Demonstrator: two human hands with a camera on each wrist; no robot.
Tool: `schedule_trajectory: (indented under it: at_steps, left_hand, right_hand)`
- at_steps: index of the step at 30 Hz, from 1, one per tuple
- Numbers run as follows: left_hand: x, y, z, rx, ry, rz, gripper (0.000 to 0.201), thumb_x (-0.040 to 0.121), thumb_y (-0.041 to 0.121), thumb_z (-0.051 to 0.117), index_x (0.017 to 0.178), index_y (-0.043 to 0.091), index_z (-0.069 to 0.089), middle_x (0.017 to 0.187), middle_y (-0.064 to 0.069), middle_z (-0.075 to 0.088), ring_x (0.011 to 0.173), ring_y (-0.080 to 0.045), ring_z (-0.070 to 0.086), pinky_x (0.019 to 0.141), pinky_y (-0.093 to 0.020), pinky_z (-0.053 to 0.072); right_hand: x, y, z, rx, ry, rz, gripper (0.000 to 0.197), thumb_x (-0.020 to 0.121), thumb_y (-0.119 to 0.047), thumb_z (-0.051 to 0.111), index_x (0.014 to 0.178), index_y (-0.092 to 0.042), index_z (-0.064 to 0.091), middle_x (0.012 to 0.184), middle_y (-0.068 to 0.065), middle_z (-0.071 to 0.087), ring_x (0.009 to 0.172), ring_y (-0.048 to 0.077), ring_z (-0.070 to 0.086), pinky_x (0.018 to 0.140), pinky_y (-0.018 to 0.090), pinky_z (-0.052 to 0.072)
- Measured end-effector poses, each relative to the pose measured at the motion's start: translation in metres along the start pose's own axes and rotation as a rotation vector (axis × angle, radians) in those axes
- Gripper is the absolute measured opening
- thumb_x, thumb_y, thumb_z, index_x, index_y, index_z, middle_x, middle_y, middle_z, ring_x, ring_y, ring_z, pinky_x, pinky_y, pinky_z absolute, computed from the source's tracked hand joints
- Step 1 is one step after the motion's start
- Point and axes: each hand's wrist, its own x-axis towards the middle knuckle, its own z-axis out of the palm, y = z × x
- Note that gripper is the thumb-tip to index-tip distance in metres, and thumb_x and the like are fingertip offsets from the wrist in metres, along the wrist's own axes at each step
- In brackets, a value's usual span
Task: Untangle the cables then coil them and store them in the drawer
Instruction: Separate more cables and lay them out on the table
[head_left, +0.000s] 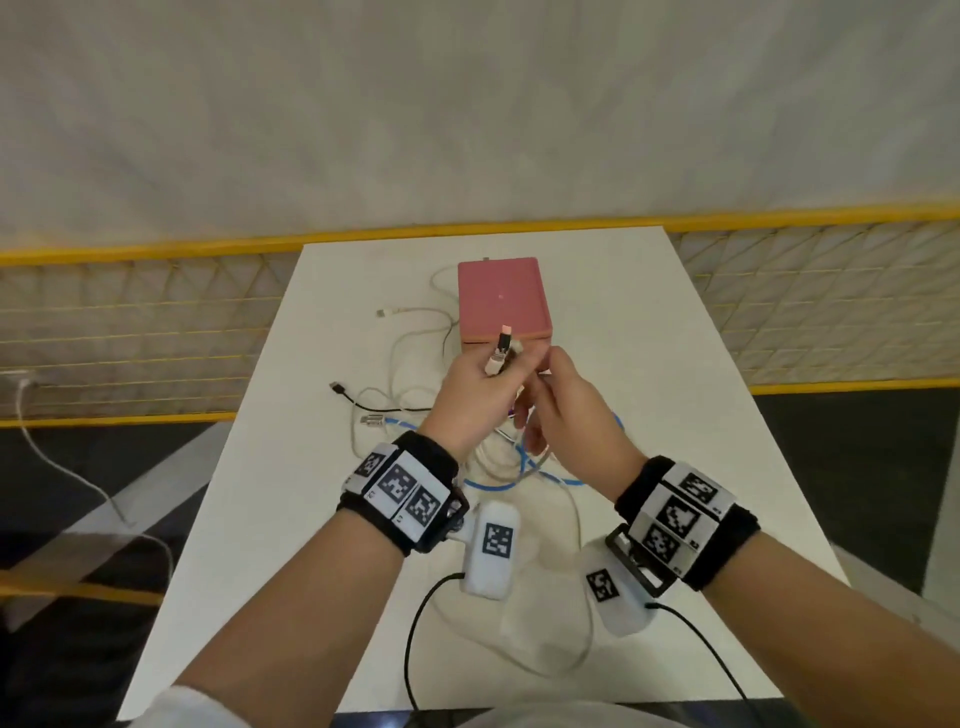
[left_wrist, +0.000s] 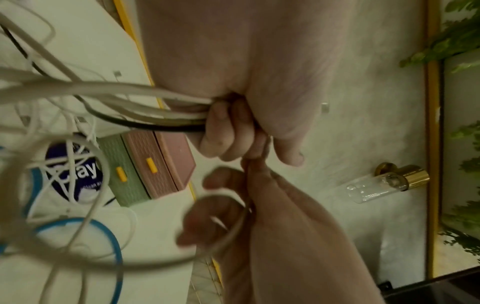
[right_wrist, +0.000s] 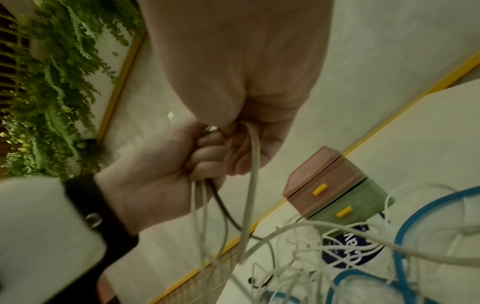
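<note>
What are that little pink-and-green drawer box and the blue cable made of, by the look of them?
Drawer box: probably moulded plastic, matte, with ribbed fronts and yellow handles. Blue cable: likely rubbery plastic sheath, smooth, lying in soft loops on the table.

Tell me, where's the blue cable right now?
In the head view, the blue cable lies looped on the white table, under both wrists, amid white cables.

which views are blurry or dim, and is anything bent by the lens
Head view: evenly lit and sharp, though the yellow railing bows from lens distortion. Left wrist view: dim, greenish, near white cables smeared out of focus. Right wrist view: same green cast, the blue cable and near strands soft, the drawer unit clearer.
</note>
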Motion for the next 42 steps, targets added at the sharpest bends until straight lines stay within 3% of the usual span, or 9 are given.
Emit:
schedule_trajectory:
  at_steps: [7, 14, 19, 24, 28, 32, 36, 39, 42]
  left_hand:
    - [0.0, 0.004, -0.003, -0.092, -0.048, 0.043, 0.031, 0.097, 0.034, 0.054, 0.099, 0.009, 0.072, 0.048, -0.002, 0.055, 0.037, -0.023, 0.05, 0.041, -0.023, 0.042]
    - [0.018, 0.013, -0.018, -0.172, 0.17, 0.092, 0.046, 0.099, 0.048, 0.04, 0.062, 0.022, 0.049, 0.055, 0.002, 0.049, 0.052, -0.015, 0.046, 0.059, -0.029, 0.041]
    - [0.027, 0.038, -0.055, -0.631, 0.076, 0.062, 0.045, 0.102, 0.044, 0.033, 0.064, 0.02, 0.04, 0.047, 0.009, 0.022, 0.041, -0.008, 0.019, 0.038, -0.02, 0.021]
    - [0.009, 0.039, -0.06, 0.296, -0.175, 0.114, 0.018, 0.095, 0.038, 0.055, 0.094, 0.026, 0.069, 0.055, 0.017, 0.058, 0.045, -0.006, 0.049, 0.044, -0.014, 0.034]
    - [0.0, 0.033, -0.045, 0.735, -0.506, 0.036, 0.022, 0.094, 0.038, 0.058, 0.077, 0.027, 0.064, 0.06, 0.02, 0.061, 0.047, 0.007, 0.047, 0.047, -0.007, 0.032]
    - [0.017, 0.043, -0.076, 0.819, -0.144, 0.085, 0.021, 0.096, 0.036, 0.056, 0.075, 0.03, 0.059, 0.066, 0.007, 0.056, 0.044, -0.003, 0.04, 0.045, -0.021, 0.03]
    - [0.031, 0.032, -0.094, 1.056, 0.276, 0.13, 0.009, 0.093, 0.025, 0.055, 0.098, 0.024, 0.063, 0.08, -0.009, 0.067, 0.075, -0.032, 0.06, 0.059, -0.03, 0.038]
    - [0.023, 0.026, -0.066, 1.076, 0.16, 0.206, 0.069, 0.086, 0.008, 0.054, 0.145, 0.037, 0.033, 0.068, -0.002, 0.06, 0.064, -0.028, 0.06, 0.058, -0.031, 0.042]
    - [0.021, 0.017, -0.034, 0.8, -0.109, 0.233, 0.064, 0.09, 0.005, 0.052, 0.142, 0.038, 0.037, 0.081, 0.008, 0.061, 0.055, -0.019, 0.053, 0.051, -0.026, 0.042]
  right_hand:
    - [-0.003, -0.001, 0.014, 0.145, 0.086, -0.063, 0.014, 0.101, -0.014, 0.036, 0.101, -0.006, 0.047, 0.059, 0.013, 0.057, 0.05, 0.031, 0.056, 0.051, 0.04, 0.051]
    - [-0.008, 0.01, 0.017, 0.124, -0.049, -0.075, 0.018, 0.101, -0.017, 0.037, 0.089, -0.012, 0.049, 0.061, -0.005, 0.043, 0.051, 0.009, 0.044, 0.065, 0.042, 0.053]
    - [-0.018, 0.05, -0.003, -0.157, -0.203, -0.085, 0.028, 0.102, -0.018, 0.035, 0.077, -0.029, 0.044, 0.07, -0.012, 0.047, 0.064, 0.002, 0.046, 0.068, 0.02, 0.043]
    - [-0.004, 0.05, -0.037, -0.311, -0.094, -0.109, 0.027, 0.099, -0.029, 0.042, 0.074, -0.022, 0.049, 0.06, -0.009, 0.046, 0.059, 0.002, 0.046, 0.061, 0.016, 0.035]
    - [0.016, 0.029, -0.056, -0.37, -0.08, -0.184, 0.019, 0.094, -0.036, 0.051, 0.076, -0.038, 0.056, 0.07, -0.015, 0.062, 0.066, 0.005, 0.055, 0.067, 0.023, 0.043]
    - [0.021, 0.032, -0.084, -0.405, -0.039, -0.17, 0.023, 0.096, -0.034, 0.046, 0.08, -0.022, 0.057, 0.064, 0.006, 0.054, 0.054, 0.017, 0.043, 0.057, 0.031, 0.036]
    - [0.023, 0.037, -0.092, -0.425, 0.013, -0.114, 0.022, 0.097, -0.03, 0.047, 0.079, -0.02, 0.056, 0.054, -0.006, 0.041, 0.048, 0.009, 0.034, 0.05, 0.019, 0.028]
    - [0.028, 0.025, -0.073, -0.422, 0.001, -0.152, 0.02, 0.097, -0.027, 0.049, 0.077, -0.031, 0.054, 0.05, -0.009, 0.043, 0.049, 0.004, 0.043, 0.053, 0.018, 0.029]
    - [0.032, 0.012, -0.055, -0.39, -0.047, -0.214, 0.015, 0.097, -0.024, 0.049, 0.088, -0.03, 0.06, 0.065, -0.024, 0.063, 0.06, -0.003, 0.054, 0.057, 0.013, 0.038]
